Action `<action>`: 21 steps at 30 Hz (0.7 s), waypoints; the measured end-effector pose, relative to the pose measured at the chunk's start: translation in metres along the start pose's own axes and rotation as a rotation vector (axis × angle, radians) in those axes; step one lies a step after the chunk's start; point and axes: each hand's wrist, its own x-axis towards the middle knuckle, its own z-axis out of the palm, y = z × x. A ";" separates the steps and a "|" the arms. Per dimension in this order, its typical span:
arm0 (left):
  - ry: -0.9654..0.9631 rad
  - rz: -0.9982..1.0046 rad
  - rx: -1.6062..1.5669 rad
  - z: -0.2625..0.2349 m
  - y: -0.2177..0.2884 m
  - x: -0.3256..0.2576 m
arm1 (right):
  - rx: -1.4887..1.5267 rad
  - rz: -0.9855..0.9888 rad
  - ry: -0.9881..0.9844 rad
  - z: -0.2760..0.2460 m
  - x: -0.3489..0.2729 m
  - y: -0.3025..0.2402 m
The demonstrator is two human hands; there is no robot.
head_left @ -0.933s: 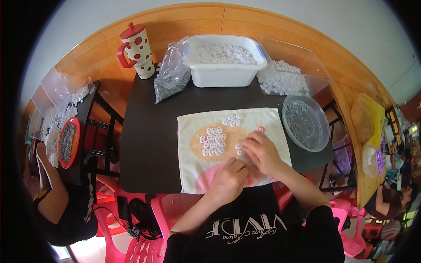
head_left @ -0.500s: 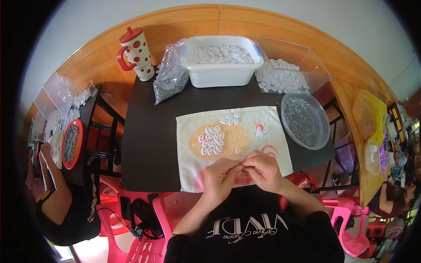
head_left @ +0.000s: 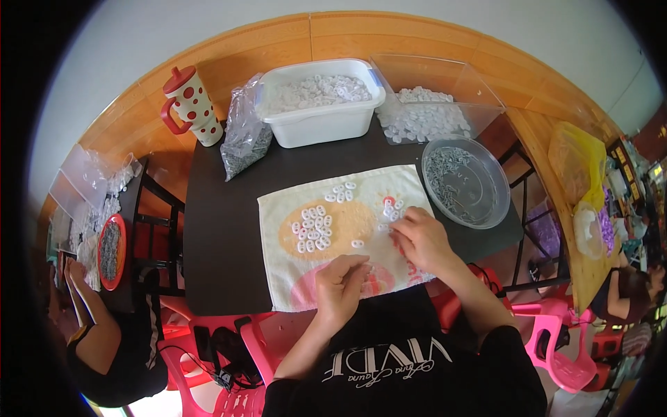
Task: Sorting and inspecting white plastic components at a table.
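Item: small white two-holed pieces (head_left: 394,210), a loose cluster on the right part of the printed towel (head_left: 271,236), at your right fingertips.
Right hand (head_left: 424,240): fingers bent down at the cluster's near edge.
Left hand (head_left: 339,286): half-curled over the towel's near side, thumb and forefinger close together. (Whether either hand grasps anything, you cannot tell at this scale.)
Lone piece (head_left: 357,244): just beyond the left hand.
Larger group (head_left: 313,229): farther left.
Beyond: round clear dish (head_left: 484,189) of grey bits; white tub (head_left: 323,130).
Hazards: a brushing fingertip could scatter your cluster; a forearm dragging the towel could disarrange every group.
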 end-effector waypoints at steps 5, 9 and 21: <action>-0.021 0.055 0.063 -0.001 0.001 -0.002 | 0.030 -0.053 -0.028 0.010 0.003 -0.003; -0.079 0.214 0.365 0.005 0.014 0.005 | 0.104 -0.053 -0.047 0.007 0.002 0.000; 0.006 0.139 -0.071 0.025 0.008 0.014 | 0.840 -0.026 0.038 -0.012 -0.020 -0.022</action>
